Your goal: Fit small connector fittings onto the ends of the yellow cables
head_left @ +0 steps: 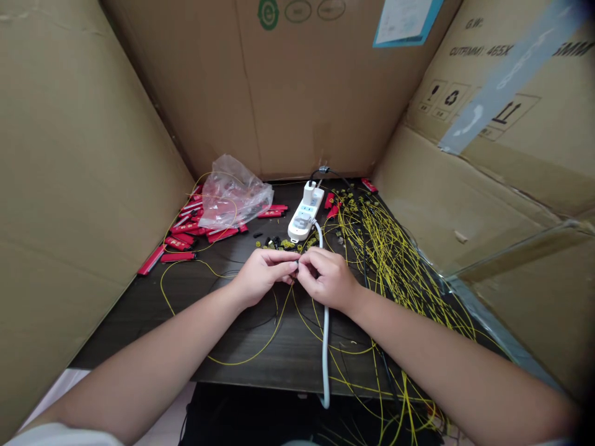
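Over the middle of the dark table, my left hand [269, 271] and my right hand [328, 275] meet fingertip to fingertip. Both are closed in a pinch around something tiny and dark, mostly hidden by the fingers, so its kind does not show. A thin yellow wire [283, 313] runs down from below the fingertips and loops left across the table. Just beyond the fingers lie several small yellow and black pieces [276, 243]. A white power strip [300, 226] with a plug in it stands behind my right hand, and its thick white cable [326, 347] passes under that hand.
Many long yellow wires [395, 254] spread over the right side. Several red packs [179, 241] lie at the left beside a clear plastic bag [232, 195]. Cardboard walls [297, 93] enclose the dark table [242, 334] at the back and both sides.
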Demonstrator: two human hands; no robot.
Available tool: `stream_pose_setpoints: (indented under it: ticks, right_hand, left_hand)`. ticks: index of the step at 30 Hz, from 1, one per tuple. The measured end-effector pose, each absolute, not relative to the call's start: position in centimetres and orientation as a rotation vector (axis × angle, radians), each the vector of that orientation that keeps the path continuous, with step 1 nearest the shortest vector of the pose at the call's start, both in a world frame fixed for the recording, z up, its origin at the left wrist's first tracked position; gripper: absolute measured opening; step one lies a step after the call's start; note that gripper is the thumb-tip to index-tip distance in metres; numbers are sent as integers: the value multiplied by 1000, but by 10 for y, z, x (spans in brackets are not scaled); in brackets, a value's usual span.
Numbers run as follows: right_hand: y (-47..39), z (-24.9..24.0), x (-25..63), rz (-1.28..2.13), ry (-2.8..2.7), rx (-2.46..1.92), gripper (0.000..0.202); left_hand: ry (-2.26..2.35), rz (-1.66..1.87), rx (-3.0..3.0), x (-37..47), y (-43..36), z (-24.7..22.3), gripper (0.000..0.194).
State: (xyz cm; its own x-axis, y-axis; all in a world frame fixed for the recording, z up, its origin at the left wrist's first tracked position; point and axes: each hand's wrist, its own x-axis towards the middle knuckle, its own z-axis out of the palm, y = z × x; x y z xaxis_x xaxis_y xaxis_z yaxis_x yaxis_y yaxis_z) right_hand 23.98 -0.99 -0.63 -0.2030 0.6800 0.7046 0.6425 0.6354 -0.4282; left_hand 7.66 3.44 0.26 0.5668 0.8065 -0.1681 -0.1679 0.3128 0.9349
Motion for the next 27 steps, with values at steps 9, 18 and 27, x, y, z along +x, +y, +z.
stream_pose_setpoints:
  ticks: [9, 18, 27]
  right_hand:
    - [-10, -9, 237, 46, -1926, -1065, 16]
    - [-10, -11, 235, 51, -1921, -1087, 16]
    - [-9, -10, 235, 23, -1945, -1087, 16]
  left_hand:
    - [767, 695, 1154, 76, 35, 5, 26]
    - [816, 681, 1290, 77, 34, 9, 19]
    - [837, 668, 1324, 79, 34, 11, 14]
